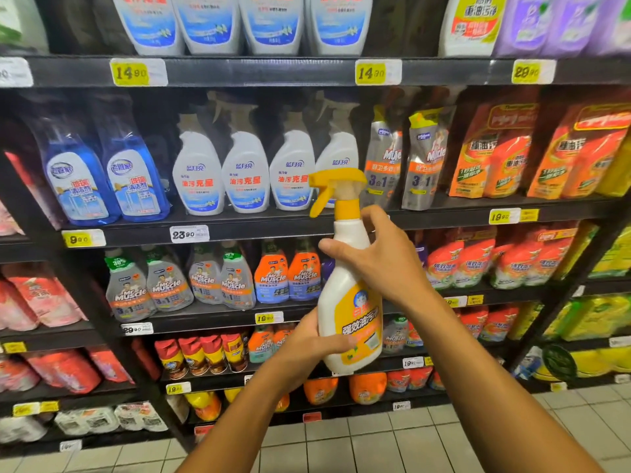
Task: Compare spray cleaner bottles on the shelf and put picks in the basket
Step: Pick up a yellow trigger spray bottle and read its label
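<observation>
Both hands (382,264) grip smooth white plastic spray bottle (345,288), yellow trigger.

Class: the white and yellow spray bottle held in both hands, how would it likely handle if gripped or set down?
The spray bottle looks like rigid plastic, so probably stiff. Its glossy label may be slippery. Tall and narrow with a trigger head, it could tip; the left hand and right hand steady it.

One head-worn camera looks forward, slightly down, close to stocked shelves (218,221).

Left of the held bottle, grey spray bottles (129,288) read "Mr Muscle"; shelf tags read "23.90" (188,233) and, above, "14.90" (131,73).
</observation>
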The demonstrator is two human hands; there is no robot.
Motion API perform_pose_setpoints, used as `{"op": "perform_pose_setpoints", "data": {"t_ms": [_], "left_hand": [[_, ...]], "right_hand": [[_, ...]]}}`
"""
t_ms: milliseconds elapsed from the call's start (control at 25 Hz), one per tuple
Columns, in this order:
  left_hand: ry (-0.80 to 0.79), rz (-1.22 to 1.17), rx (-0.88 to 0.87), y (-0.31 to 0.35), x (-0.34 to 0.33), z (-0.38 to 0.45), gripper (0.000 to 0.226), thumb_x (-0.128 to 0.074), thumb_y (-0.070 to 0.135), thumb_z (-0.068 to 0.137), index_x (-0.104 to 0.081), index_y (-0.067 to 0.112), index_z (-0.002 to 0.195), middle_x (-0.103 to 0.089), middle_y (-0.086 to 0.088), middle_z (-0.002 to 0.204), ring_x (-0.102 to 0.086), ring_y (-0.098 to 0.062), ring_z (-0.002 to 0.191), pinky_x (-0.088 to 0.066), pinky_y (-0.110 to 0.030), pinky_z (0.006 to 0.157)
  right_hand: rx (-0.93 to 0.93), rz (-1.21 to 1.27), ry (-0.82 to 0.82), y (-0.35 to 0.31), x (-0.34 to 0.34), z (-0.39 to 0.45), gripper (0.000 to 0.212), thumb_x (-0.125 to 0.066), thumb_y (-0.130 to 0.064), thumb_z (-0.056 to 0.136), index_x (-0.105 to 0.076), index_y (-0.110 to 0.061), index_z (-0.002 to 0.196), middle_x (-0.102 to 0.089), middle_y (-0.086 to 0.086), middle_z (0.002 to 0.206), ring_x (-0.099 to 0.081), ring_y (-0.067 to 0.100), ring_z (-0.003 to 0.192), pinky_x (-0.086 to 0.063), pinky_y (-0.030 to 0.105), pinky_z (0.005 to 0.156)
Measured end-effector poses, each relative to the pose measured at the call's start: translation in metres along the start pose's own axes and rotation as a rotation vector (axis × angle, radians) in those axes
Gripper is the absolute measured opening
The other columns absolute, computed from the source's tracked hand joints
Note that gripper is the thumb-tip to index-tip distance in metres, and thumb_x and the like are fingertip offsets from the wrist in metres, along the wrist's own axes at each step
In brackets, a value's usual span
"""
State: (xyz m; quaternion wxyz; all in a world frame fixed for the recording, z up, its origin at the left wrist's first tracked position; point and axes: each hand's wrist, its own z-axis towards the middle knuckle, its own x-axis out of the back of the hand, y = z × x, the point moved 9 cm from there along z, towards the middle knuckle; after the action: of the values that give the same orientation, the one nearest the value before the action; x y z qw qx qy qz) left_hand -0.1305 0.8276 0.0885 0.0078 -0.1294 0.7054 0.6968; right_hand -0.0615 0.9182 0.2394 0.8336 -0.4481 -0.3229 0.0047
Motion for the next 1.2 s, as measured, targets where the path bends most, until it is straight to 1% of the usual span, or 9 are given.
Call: {"op": "perform_pose_setpoints", "data": {"t_ms": [160,240,400,640,800,920,1000,1080,1200], "left_hand": [[-0.092,-0.231,0.087,-0.007,-0.011,0.007,0.062,-0.074,0.003,0.053,-0.065,0.014,0.113,-0.075,-0.011,0.106,-0.072,-0.025,0.098,-0.058,-0.036,0.077],[-0.136,-0.264,0.108,-0.006,-0.023,0.012,0.068,-0.072,0.002,0.05,-0.06,0.01,0.117,-0.075,-0.012,0.105,-0.072,-0.026,0.098,-0.058,-0.037,0.077],[-0.14,-0.246,0.122,-0.004,-0.04,0.023,0.071,-0.073,0.003,0.051,-0.058,0.01,0.121,-0.073,-0.013,0.109,-0.07,-0.027,0.102,-0.057,-0.039,0.081],[-0.116,-0.095,0.125,-0.002,-0.053,0.036,0.066,-0.078,0.009,0.06,-0.058,0.017,0.122,-0.072,-0.011,0.115,-0.069,-0.027,0.106,-0.057,-0.036,0.081],[0.065,0.143,0.04,0.006,-0.056,0.044,0.057,-0.081,0.024,0.062,-0.062,0.021,0.116,-0.074,-0.006,0.111,-0.07,-0.024,0.103,-0.058,-0.032,0.08],[0.266,0.413,-0.021,0.016,-0.058,0.047,0.054,-0.075,0.036,0.064,-0.059,0.027,0.115,-0.072,-0.001,0.107,-0.068,-0.023,0.1,-0.056,-0.042,0.089],[0.38,0.667,0.009,0.022,-0.061,0.044,0.043,-0.065,0.044,0.07,-0.051,0.043,0.111,-0.067,0.009,0.099,-0.065,-0.013,0.092,-0.055,-0.038,0.076],[0.469,0.868,0.035,0.031,-0.065,0.04,0.032,-0.057,0.052,0.07,-0.04,0.055,0.097,-0.059,0.015,0.088,-0.057,-0.002,0.08,-0.046,-0.027,0.061],[0.512,0.93,0.02,0.033,-0.071,0.036,0.031,-0.054,0.055,0.072,-0.034,0.053,0.095,-0.055,0.015,0.085,-0.056,-0.004,0.079,-0.049,-0.031,0.064]], "right_hand": [[-0.034,0.432,-0.456,0.012,-0.017,-0.005,0.044,-0.072,-0.048,0.079,-0.056,-0.027,0.115,-0.072,0.005,0.105,-0.071,0.016,0.09,-0.059,0.038,0.078],[-0.041,0.538,-0.528,0.02,-0.013,-0.008,0.041,-0.067,-0.038,0.085,-0.058,-0.018,0.119,-0.073,0.012,0.107,-0.071,0.023,0.091,-0.057,0.04,0.08],[-0.037,0.654,-0.481,0.035,0.004,-0.004,0.035,-0.065,-0.031,0.087,-0.059,-0.012,0.116,-0.072,0.013,0.102,-0.069,0.028,0.09,-0.055,0.046,0.082],[-0.008,0.71,-0.471,0.053,0.028,-0.002,0.029,-0.063,-0.025,0.088,-0.06,-0.015,0.116,-0.075,0.003,0.099,-0.071,0.018,0.089,-0.056,0.028,0.074],[-0.01,0.741,-0.355,0.074,0.041,0.002,0.031,-0.061,-0.022,0.092,-0.06,-0.02,0.123,-0.074,-0.003,0.107,-0.07,0.012,0.097,-0.054,0.023,0.078],[-0.067,0.7,-0.261,0.096,0.042,0.008,0.027,-0.05,-0.023,0.102,-0.056,-0.032,0.127,-0.072,-0.012,0.112,-0.068,0.0,0.099,-0.053,0.017,0.075],[-0.145,0.71,-0.229,0.111,0.038,0.012,0.029,-0.041,-0.026,0.105,-0.052,-0.033,0.131,-0.067,-0.005,0.123,-0.067,0.002,0.102,-0.055,0.02,0.076],[-0.226,0.766,-0.22,0.125,0.033,0.015,0.036,-0.037,-0.027,0.106,-0.048,-0.024,0.141,-0.061,0.007,0.134,-0.064,0.018,0.115,-0.057,0.036,0.087],[-0.276,0.817,-0.213,0.134,0.027,0.016,0.041,-0.037,-0.026,0.106,-0.044,-0.017,0.145,-0.059,0.013,0.137,-0.06,0.029,0.122,-0.052,0.051,0.099]]}}
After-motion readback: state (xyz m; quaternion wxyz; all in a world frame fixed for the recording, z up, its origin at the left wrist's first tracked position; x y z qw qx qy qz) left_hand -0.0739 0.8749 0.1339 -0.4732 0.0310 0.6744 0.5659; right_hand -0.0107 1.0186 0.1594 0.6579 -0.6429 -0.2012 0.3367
